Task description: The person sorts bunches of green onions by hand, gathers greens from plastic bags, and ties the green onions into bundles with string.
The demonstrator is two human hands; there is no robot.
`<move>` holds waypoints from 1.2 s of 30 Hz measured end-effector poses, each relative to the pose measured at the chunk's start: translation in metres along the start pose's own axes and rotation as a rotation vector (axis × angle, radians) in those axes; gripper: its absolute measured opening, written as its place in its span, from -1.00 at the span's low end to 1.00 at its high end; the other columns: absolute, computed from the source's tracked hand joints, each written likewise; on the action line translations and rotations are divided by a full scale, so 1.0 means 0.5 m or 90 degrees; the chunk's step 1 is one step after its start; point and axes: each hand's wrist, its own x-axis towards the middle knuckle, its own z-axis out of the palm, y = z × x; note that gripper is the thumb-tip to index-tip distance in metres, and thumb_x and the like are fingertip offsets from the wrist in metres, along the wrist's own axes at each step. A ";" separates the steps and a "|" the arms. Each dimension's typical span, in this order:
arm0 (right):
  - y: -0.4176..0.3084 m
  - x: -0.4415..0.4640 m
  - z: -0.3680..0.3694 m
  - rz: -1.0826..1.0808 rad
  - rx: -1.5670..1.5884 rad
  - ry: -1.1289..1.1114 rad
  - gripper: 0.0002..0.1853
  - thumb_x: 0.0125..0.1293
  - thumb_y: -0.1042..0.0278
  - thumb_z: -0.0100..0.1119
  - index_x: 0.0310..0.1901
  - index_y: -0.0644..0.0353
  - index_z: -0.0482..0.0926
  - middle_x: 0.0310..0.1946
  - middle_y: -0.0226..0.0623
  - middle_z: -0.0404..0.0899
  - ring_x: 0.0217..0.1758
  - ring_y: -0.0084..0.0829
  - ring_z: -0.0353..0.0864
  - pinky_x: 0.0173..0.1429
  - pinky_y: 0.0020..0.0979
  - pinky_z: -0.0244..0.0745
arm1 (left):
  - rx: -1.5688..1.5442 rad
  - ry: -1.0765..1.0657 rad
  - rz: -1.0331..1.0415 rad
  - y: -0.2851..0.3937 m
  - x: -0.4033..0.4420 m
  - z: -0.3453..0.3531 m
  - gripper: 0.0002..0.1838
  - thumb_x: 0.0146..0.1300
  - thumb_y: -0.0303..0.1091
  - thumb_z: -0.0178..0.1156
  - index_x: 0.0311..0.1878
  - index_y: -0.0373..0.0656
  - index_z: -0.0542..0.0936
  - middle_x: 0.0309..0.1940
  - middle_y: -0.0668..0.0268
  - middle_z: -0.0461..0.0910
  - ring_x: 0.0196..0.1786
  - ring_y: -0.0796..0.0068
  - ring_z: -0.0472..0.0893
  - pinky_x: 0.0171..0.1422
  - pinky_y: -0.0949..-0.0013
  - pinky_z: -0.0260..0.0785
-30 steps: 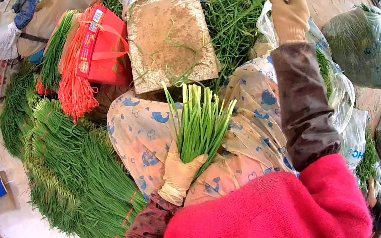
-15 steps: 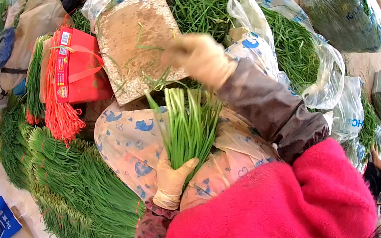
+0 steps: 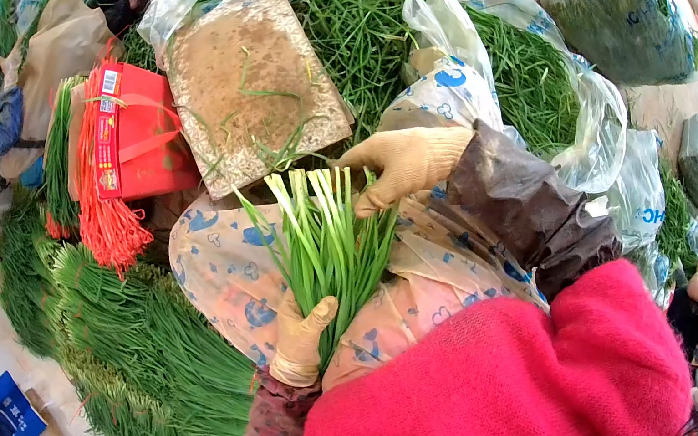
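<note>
My left hand (image 3: 303, 338), in a pale glove, is closed around the lower part of a bunch of garlic chives (image 3: 327, 254) above my lap. The pale cut ends point up, away from me. My right hand (image 3: 412, 163), also gloved, is at the bunch's upper right, its thumb and fingers curled about the pale stems at that edge. Some of its fingertips are hidden by the stems. Just beyond the ends lies a worn, dirt-stained board (image 3: 253, 86) with loose green scraps. A translucent whale-print apron (image 3: 224, 271) covers my lap.
Tied chive bundles (image 3: 150, 353) are heaped at left. A red box (image 3: 145, 127) stands beside the board, with red ties (image 3: 112, 235) hanging from it. Loose greens (image 3: 358, 22) and an open plastic bag (image 3: 434, 10) lie beyond my right arm. Other people are at the far left and lower right.
My right hand has come down from over the board to the stem ends of the bunch. The left hand keeps its hold, and the bunch has shifted slightly left.
</note>
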 end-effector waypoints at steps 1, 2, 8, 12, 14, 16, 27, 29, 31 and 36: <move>0.005 0.006 0.005 0.000 0.003 0.002 -0.37 0.07 0.00 0.34 0.11 0.24 0.51 -0.23 -0.25 0.63 -0.23 -0.43 0.60 -0.09 -0.40 0.48 | 0.030 -0.005 0.029 0.006 -0.002 0.008 -0.44 0.17 -0.26 0.38 0.18 -0.26 0.43 -0.04 0.35 0.58 -0.07 0.59 0.53 0.03 0.49 0.39; 0.010 0.010 0.008 -0.017 0.036 0.024 -0.43 0.06 0.04 0.33 0.06 0.21 0.56 -0.29 -0.29 0.64 -0.28 -0.47 0.59 -0.13 -0.43 0.48 | 0.033 -0.007 0.027 0.010 -0.003 0.011 -0.44 0.17 -0.26 0.38 0.18 -0.26 0.43 -0.04 0.35 0.58 -0.07 0.59 0.53 0.03 0.49 0.39; 0.016 0.020 -0.003 -0.048 0.139 0.203 -0.70 0.06 0.29 0.30 -0.16 0.21 0.67 -0.40 -0.34 0.66 -0.30 -0.54 0.60 -0.09 -0.49 0.49 | 0.013 0.012 -0.019 -0.004 -0.004 -0.005 -0.40 0.17 -0.19 0.39 0.19 -0.26 0.42 -0.01 0.34 0.56 -0.03 0.54 0.53 0.08 0.44 0.38; 0.020 0.012 -0.063 -0.083 0.345 0.447 -0.80 0.19 0.40 0.24 -0.17 0.29 0.65 -0.36 -0.35 0.64 -0.29 -0.58 0.57 -0.12 -0.54 0.49 | -0.019 0.008 -0.021 -0.011 -0.006 -0.008 -0.41 0.18 -0.26 0.37 0.21 -0.26 0.39 -0.01 0.35 0.56 -0.04 0.55 0.54 0.05 0.47 0.41; 0.010 0.012 -0.080 -0.154 0.234 0.595 -0.77 0.26 0.34 0.22 -0.13 0.29 0.63 -0.29 -0.31 0.64 -0.24 -0.57 0.57 -0.11 -0.52 0.51 | -0.020 0.010 -0.028 -0.011 -0.005 -0.009 -0.41 0.18 -0.29 0.37 0.22 -0.26 0.39 0.00 0.35 0.56 -0.04 0.55 0.55 0.04 0.47 0.41; 0.001 -0.018 -0.083 -0.133 -0.020 0.464 -0.72 0.27 0.21 0.21 -0.14 0.25 0.63 -0.26 -0.24 0.65 -0.21 -0.45 0.61 -0.08 -0.40 0.53 | -0.052 0.014 -0.012 -0.006 -0.005 0.000 -0.44 0.19 -0.33 0.36 0.21 -0.26 0.39 -0.03 0.37 0.56 -0.10 0.59 0.55 -0.01 0.51 0.42; -0.020 0.034 0.026 0.060 0.042 0.266 -0.70 0.20 0.04 0.20 -0.34 0.11 0.72 -0.36 -0.30 0.68 -0.33 -0.42 0.61 -0.18 -0.43 0.48 | -0.056 0.008 -0.001 -0.024 -0.003 -0.018 -0.48 0.19 -0.34 0.35 0.19 -0.22 0.42 -0.07 0.42 0.56 -0.15 0.65 0.53 -0.04 0.55 0.40; 0.020 0.065 0.007 0.083 0.109 0.364 -0.69 0.22 0.03 0.19 -0.33 0.10 0.72 -0.34 -0.30 0.68 -0.32 -0.41 0.60 -0.17 -0.41 0.48 | -0.049 0.023 0.007 -0.020 -0.003 -0.009 -0.47 0.19 -0.33 0.36 0.19 -0.22 0.42 -0.06 0.41 0.57 -0.12 0.64 0.54 -0.01 0.53 0.40; 0.044 0.076 -0.044 0.055 0.259 0.545 -0.70 0.24 0.02 0.19 -0.29 0.09 0.72 -0.32 -0.27 0.67 -0.25 -0.36 0.60 -0.11 -0.37 0.48 | -0.044 0.017 0.005 -0.013 -0.006 -0.002 -0.46 0.19 -0.32 0.36 0.20 -0.22 0.41 -0.02 0.38 0.57 -0.07 0.59 0.55 0.05 0.49 0.41; 0.021 0.027 -0.153 -0.022 -0.104 0.914 -0.60 0.21 0.15 0.28 0.01 0.20 0.56 -0.15 -0.24 0.63 -0.07 -0.35 0.61 0.10 -0.33 0.47 | -0.053 0.020 0.019 -0.032 -0.003 -0.019 -0.48 0.19 -0.33 0.36 0.18 -0.24 0.42 -0.01 0.34 0.57 -0.06 0.57 0.56 0.07 0.47 0.41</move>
